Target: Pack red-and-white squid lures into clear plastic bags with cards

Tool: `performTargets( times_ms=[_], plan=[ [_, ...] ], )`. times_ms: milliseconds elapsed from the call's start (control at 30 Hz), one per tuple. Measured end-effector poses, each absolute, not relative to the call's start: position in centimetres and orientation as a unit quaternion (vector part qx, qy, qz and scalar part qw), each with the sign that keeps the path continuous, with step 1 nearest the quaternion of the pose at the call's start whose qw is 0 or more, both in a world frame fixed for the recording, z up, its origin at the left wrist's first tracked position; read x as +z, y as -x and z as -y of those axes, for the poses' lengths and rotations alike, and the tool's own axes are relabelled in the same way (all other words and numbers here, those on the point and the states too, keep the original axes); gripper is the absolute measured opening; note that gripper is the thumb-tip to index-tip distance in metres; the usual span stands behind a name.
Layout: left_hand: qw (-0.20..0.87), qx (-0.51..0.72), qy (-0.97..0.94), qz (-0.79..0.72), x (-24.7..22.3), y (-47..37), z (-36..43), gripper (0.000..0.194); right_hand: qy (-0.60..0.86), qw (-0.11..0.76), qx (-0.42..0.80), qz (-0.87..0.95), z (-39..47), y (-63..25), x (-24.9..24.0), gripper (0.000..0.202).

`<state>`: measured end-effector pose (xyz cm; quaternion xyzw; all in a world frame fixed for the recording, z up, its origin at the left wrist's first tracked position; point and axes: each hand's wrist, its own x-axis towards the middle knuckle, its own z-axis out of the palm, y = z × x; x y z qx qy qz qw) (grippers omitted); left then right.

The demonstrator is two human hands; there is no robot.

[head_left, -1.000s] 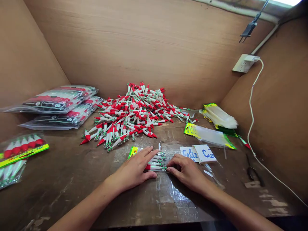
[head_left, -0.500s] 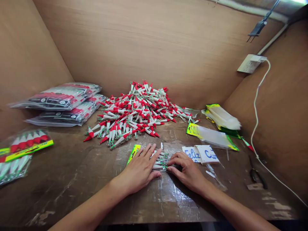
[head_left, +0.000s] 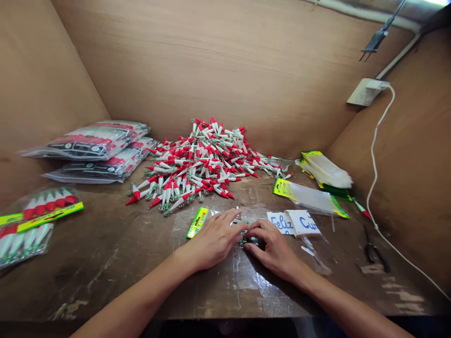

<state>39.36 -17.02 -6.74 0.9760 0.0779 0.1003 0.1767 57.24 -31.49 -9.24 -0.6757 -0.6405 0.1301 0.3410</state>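
Observation:
A plastic bag with a yellow-green header card (head_left: pixel 198 222) lies flat on the table in front of me. My left hand (head_left: pixel 218 239) rests over its middle, fingers stretched to the right and covering most of the contents. At the bag's right end, my right hand (head_left: pixel 268 244) has its fingers bent and its thumb opposed, gripping the bag's edge. Green hook tips (head_left: pixel 242 241) of the squid lures inside show between the two hands. Behind them rises a large pile of red and white squid lures (head_left: pixel 207 159).
Packed lure bags (head_left: pixel 51 216) lie at left, with larger filled bags (head_left: pixel 91 145) stacked behind. Flat unfilled bags (head_left: pixel 313 197) lie at right. Nearer are lettered white pieces (head_left: pixel 294 223), pliers (head_left: pixel 375 253) and a stray lure (head_left: pixel 361 208). A white cord (head_left: pixel 374 173) hangs down the right wall.
My left hand has slid right along the bag, uncovering more of the header card and covering the lure ends. Its fingers now nearly meet my right hand, which has hardly moved.

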Motion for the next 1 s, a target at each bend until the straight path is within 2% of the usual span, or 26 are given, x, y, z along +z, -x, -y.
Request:
performTargets(
  times_ms=[133, 333, 633, 800, 1000],
  plan=[
    [0.171, 0.105, -0.977, -0.068, -6.8, -39.6, 16.8, 0.028, 0.678, 0.337, 0.123, 0.641, 31.6, -56.9, -9.2, 0.011],
    [0.156, 0.1, -0.98, -0.071, -6.7, -39.7, 16.9, 0.036, 0.689, 0.33, 0.1, 0.638, 31.6, -56.6, -9.4, 0.011],
    [0.119, 0.043, -0.992, 0.0, -4.7, -40.5, 15.1, 0.032, 0.698, 0.317, 0.084, 0.637, 31.7, -56.4, -9.2, 0.018],
    [0.169, 0.044, -0.985, 0.015, -4.0, -41.2, 14.9, 0.022, 0.706, 0.313, 0.082, 0.63, 31.6, -56.4, -9.1, 0.016],
    [0.233, 0.043, -0.971, 0.025, -4.1, -41.0, 14.3, 0.019, 0.711, 0.314, 0.079, 0.625, 31.4, -56.5, -9.6, 0.009]
  ],
)
